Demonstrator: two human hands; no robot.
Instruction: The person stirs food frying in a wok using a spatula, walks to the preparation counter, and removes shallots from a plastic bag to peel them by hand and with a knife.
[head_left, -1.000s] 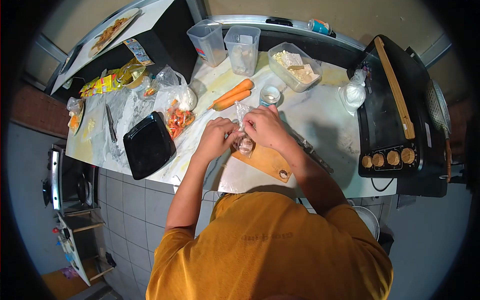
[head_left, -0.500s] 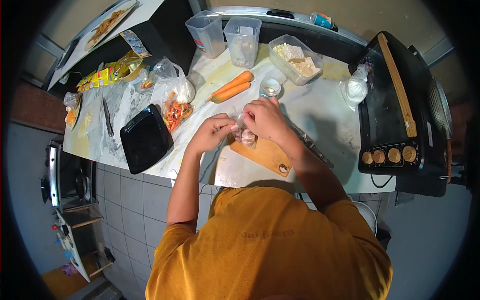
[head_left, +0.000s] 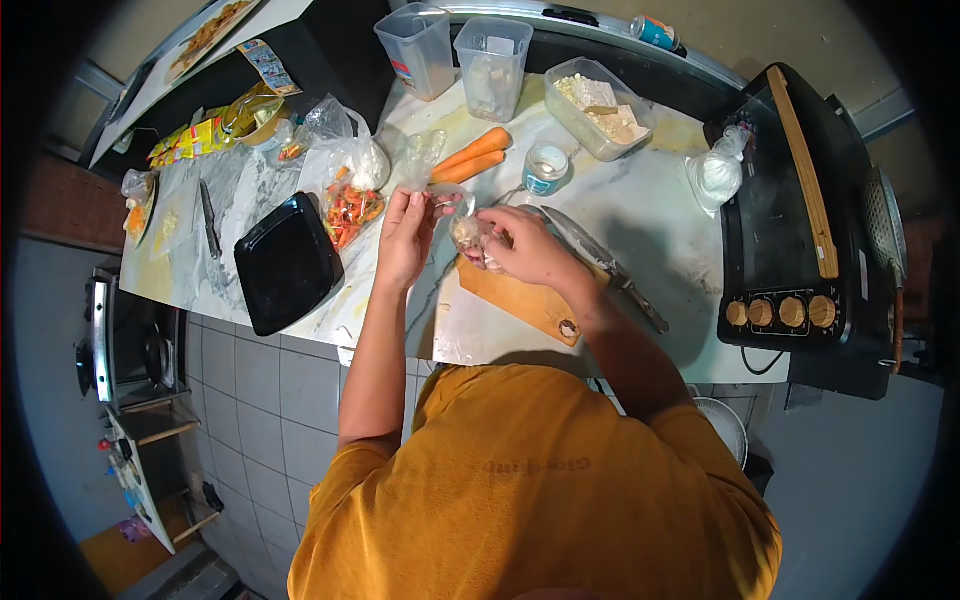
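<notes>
A small clear plastic bag of garlic [head_left: 466,234], with pale and purplish pieces inside, is held above the wooden cutting board [head_left: 522,304]. My right hand [head_left: 527,247] grips this bag with its fingers closed around the side. To the left, my left hand [head_left: 404,238] is raised, pinching a clear plastic piece [head_left: 420,155] that sticks up past the fingertips; whether it joins the bag I cannot tell. Two carrots [head_left: 470,157] lie beyond the hands. A large knife [head_left: 606,268] rests beside the board, partly behind my right forearm.
A small jar [head_left: 545,168] stands behind the right hand. On the left are a black tray [head_left: 288,264], a bag of chillies [head_left: 352,212] and another knife [head_left: 210,220]. A tub of white blocks [head_left: 600,112] sits at the back; a black oven [head_left: 780,220] stands right.
My hands have moved apart. The left has risen away to the left with clear plastic in its fingers, while the right stays with the garlic bag, now tilted and more visible.
</notes>
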